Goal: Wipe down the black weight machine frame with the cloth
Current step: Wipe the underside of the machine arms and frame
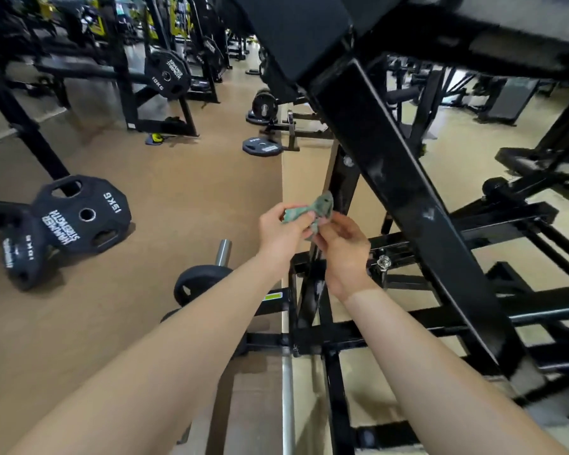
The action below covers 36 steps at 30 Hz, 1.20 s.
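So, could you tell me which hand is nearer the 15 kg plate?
Left. The left hand is right of the plate; the right hand lies further right.

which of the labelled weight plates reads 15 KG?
The larger floor plate at left. The smaller plate beside it and the racked plate farther back both read 10 KG.

Far left on floor (184,192): weight plates (82,215); cloth (312,212) left of frame beam (404,192).
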Each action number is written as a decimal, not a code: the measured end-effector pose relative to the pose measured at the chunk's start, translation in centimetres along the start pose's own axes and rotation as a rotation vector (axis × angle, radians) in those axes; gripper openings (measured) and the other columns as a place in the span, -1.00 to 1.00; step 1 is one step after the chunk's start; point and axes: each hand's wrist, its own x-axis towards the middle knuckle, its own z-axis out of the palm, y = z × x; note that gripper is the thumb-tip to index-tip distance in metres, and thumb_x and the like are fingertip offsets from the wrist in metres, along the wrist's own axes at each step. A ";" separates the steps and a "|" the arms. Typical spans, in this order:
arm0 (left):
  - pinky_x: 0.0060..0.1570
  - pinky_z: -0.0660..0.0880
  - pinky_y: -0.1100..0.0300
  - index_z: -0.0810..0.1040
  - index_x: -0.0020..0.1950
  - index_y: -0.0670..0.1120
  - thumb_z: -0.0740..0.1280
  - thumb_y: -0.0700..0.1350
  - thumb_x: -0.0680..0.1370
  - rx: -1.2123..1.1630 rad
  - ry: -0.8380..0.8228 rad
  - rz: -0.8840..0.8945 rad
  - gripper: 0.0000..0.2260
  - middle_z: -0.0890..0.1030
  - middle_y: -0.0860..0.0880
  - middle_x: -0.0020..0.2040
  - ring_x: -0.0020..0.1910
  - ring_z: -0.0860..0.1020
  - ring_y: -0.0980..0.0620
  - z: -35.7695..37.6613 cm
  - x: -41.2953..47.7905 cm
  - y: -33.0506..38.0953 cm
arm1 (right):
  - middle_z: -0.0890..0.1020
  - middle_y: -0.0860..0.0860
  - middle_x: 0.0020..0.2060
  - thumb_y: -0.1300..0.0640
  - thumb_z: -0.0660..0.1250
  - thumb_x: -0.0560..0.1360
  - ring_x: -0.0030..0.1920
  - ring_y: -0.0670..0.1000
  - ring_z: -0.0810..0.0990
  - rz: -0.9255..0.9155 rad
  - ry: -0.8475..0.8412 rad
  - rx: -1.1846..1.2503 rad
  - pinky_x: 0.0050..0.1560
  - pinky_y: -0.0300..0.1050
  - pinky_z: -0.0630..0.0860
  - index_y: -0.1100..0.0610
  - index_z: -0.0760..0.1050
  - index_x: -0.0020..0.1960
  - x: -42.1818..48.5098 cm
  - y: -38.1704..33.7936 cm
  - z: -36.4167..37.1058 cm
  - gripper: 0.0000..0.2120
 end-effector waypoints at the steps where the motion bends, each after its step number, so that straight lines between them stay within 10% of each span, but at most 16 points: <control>1: -0.15 0.62 0.26 0.63 -0.04 -0.11 0.47 -0.34 0.52 -0.040 0.001 -0.023 -0.86 0.66 -0.09 -0.05 -0.02 0.68 -0.03 0.1 -0.6 0.8 | 0.71 0.17 0.02 0.35 0.39 0.56 0.00 0.07 0.71 0.038 -0.005 0.045 -0.03 -0.17 0.63 0.26 0.59 0.15 -0.8 -0.8 0.4 -0.83; 10: -0.10 0.59 0.28 0.62 -0.04 -0.14 0.44 -0.33 0.54 -0.311 -0.039 -0.125 -0.89 0.70 -0.09 -0.04 -0.06 0.70 0.05 0.8 -8.5 6.2 | 0.73 0.13 -0.04 0.39 0.39 0.53 -0.05 0.02 0.73 0.251 0.139 0.310 0.04 -0.16 0.65 0.27 0.60 0.05 -9.8 -8.2 1.1 -0.88; 24: -0.03 0.61 0.20 0.62 0.12 -0.24 0.44 -0.32 0.54 -0.388 0.128 -0.253 -0.84 0.68 -0.26 0.12 0.03 0.69 -0.07 5.0 -14.3 12.6 | 0.74 0.12 -0.11 0.36 0.44 0.51 -0.08 0.04 0.75 0.111 0.340 0.024 -0.04 -0.17 0.65 0.29 0.66 0.00 -14.6 -16.7 3.0 -0.92; 36: 0.09 0.62 0.15 0.57 0.15 -0.28 0.32 -0.35 0.62 -0.712 0.286 -0.303 -0.87 0.66 -0.27 0.16 0.14 0.68 -0.11 5.4 -16.9 19.8 | 0.73 0.17 0.01 0.39 0.39 0.54 0.06 0.09 0.71 0.046 0.101 -0.176 0.10 -0.06 0.64 0.34 0.63 0.16 -15.0 -23.0 6.6 -0.80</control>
